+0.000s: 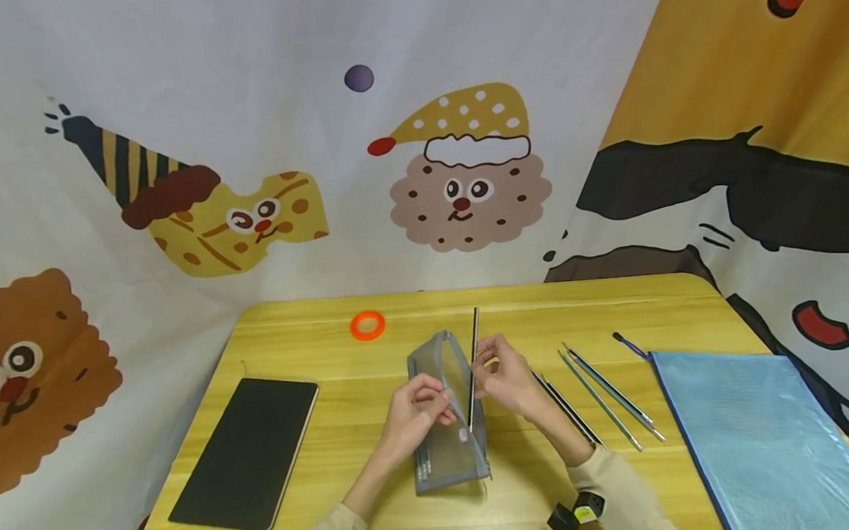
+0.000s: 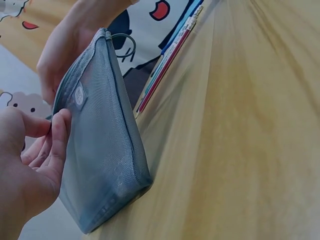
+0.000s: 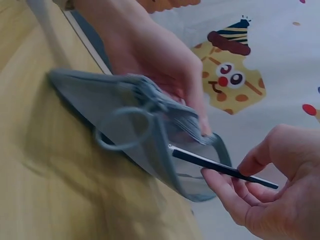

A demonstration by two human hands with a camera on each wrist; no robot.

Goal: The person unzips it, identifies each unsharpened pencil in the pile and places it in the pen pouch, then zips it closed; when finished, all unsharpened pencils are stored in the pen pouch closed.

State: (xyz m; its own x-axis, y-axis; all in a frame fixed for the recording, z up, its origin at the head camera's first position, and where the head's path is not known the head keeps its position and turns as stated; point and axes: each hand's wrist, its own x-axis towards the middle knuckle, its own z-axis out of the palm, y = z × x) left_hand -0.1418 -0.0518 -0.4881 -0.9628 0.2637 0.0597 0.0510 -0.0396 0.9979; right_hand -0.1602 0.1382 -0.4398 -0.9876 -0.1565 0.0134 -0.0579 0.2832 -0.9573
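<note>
Pinching dark pencil [image 3: 200,160] with right hand [image 1: 508,381], mesh pouch [image 2: 105,150] by its rim with left hand [image 1: 411,414]. Showing orange ring [image 1: 368,336] only in head view.

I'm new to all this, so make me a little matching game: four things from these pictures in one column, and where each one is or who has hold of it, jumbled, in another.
Things:
1. orange ring
2. grey mesh pouch
3. black notebook
4. thin dark stick

Places and states:
A. pinched in the right hand
B. lying closed at the left side of the table
C. lying near the table's far edge
D. mouth open, gripped by the left hand

Right pairs:
1-C
2-D
3-B
4-A
</note>
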